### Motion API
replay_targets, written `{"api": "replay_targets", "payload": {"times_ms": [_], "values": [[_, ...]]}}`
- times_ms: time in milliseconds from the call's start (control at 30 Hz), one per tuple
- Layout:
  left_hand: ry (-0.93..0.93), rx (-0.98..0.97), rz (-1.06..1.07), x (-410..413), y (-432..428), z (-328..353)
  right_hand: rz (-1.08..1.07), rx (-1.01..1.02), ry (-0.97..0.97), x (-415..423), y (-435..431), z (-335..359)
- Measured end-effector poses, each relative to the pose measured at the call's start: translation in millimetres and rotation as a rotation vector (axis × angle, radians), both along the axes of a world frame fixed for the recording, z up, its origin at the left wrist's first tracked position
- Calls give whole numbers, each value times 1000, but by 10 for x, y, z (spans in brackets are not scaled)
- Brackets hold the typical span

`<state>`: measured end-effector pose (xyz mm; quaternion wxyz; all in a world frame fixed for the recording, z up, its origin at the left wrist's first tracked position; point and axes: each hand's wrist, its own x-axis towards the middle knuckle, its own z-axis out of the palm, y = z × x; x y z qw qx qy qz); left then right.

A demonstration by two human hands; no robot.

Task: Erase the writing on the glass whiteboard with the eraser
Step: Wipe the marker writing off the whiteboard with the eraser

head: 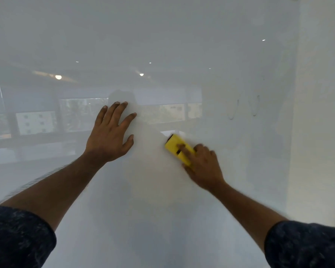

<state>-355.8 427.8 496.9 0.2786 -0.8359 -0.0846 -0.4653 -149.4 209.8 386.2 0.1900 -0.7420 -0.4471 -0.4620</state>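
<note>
A glass whiteboard (162, 45) fills the view and mirrors a room with windows and ceiling lights. My left hand (109, 132) lies flat on the glass, fingers spread and straight. To its right, my right hand (203, 167) grips a yellow eraser (175, 146) and holds it against the board, one finger laid along its back. Faint grey marker traces (244, 105) show on the glass up and to the right of the eraser. The eraser's lower end is hidden under my fingers.
The board's right edge (296, 113) meets a plain white wall (321, 132). Both my forearms reach in from the bottom corners, in dark patterned sleeves.
</note>
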Motion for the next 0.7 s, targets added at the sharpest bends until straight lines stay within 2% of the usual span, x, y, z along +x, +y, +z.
{"api": "replay_targets", "payload": {"times_ms": [133,233,367,467,567,700], "values": [[-26,-9,17,78,-46,11,-48,173,132,251,-106,565],[-40,-8,34,123,-56,17,-39,197,137,231,-65,523],[-16,21,52,245,-133,-53,35,3,20,92,-28,-121],[-6,35,65,341,-204,-50,60,-103,-67,166,-65,-193],[-21,28,69,403,-248,66,74,-134,-202,347,-140,216],[-21,1,73,523,-366,181,-38,62,-109,654,-378,1004]]}}
